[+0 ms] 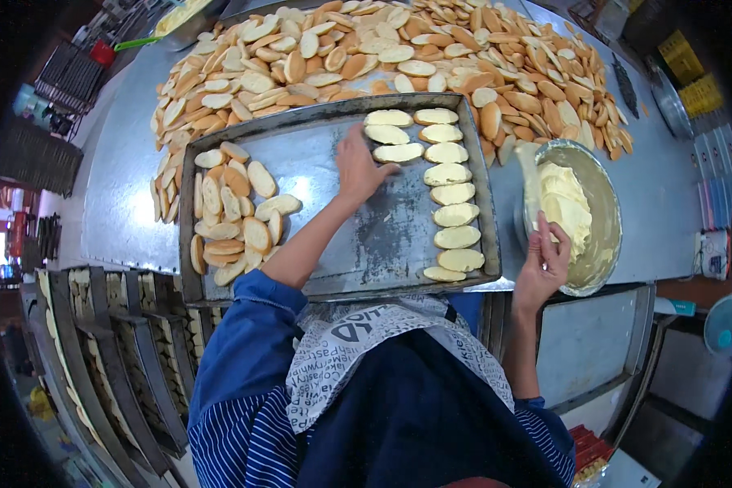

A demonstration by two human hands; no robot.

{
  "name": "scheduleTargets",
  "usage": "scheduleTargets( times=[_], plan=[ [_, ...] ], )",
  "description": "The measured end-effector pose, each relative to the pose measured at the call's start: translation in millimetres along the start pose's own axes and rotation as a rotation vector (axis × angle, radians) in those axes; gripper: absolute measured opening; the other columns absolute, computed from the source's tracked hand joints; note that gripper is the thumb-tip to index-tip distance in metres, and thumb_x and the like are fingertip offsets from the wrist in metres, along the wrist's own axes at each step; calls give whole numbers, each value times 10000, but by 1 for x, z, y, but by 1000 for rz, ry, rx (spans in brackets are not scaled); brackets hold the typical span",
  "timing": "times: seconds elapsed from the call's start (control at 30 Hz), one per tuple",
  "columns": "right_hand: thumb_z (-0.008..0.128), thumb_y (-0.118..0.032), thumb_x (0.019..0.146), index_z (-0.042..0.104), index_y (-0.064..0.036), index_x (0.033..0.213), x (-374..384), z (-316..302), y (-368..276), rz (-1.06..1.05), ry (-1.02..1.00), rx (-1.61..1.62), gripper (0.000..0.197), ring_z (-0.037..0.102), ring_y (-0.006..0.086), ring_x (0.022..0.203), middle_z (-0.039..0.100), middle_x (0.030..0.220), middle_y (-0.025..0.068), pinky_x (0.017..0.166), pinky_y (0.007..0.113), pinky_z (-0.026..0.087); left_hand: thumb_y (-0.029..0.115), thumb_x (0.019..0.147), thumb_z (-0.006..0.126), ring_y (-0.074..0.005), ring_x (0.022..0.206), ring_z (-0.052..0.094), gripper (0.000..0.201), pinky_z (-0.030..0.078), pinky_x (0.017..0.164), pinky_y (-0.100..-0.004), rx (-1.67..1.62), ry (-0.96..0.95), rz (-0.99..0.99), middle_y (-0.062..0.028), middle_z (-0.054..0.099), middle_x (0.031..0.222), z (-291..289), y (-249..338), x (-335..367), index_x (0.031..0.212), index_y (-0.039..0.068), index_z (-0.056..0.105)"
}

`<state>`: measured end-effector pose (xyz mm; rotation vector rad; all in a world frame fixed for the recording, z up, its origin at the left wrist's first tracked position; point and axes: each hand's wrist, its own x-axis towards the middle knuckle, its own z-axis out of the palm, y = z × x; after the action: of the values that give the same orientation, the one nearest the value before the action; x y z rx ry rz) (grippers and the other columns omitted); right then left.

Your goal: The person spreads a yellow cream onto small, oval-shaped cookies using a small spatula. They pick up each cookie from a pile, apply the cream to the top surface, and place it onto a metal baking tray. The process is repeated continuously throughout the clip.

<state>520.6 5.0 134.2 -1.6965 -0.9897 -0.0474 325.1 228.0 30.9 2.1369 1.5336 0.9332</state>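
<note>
The tray lies on the tabletop, along its near edge. The person's left hand reaches into the far half of the tray, palm down, with the fingers loosely spread and the thumb pointing right; it holds nothing that shows. It is just beside the short column of coated slices, three in all, which starts at the tray's far edge; whether the fingertips touch any slice cannot be told.

A longer column of nine coated slices runs down the tray's right edge, from the far right corner almost to the near edge, the last two lying closest together. Plain slices lie heaped along the tray's left edge, some overlapping, beyond the left forearm. Between heap and columns the tray's floor is bare and stained dark.

The right hand is closed on the lower end of a pale, flat spreader, which stands out past the fingers over the left rim of the bowl. The bowl sits just right of the tray, near the tabletop's near edge, with yellow cream massed inside. A broad pile of bread covers the tabletop's far side.
</note>
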Motion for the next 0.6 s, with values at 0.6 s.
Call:
scheduleTargets(
  times=[0.6],
  plan=[
    [614, -64, 825, 675, -57, 1055, 69, -109, 45, 101, -241, -648, 239, 637, 257, 833, 663, 891, 141, 728, 334, 478, 387, 734, 718, -337, 879, 582, 464, 485, 727, -440, 504, 1, 3, -149, 615, 948, -110, -81, 2, 996, 29, 580]
  ],
)
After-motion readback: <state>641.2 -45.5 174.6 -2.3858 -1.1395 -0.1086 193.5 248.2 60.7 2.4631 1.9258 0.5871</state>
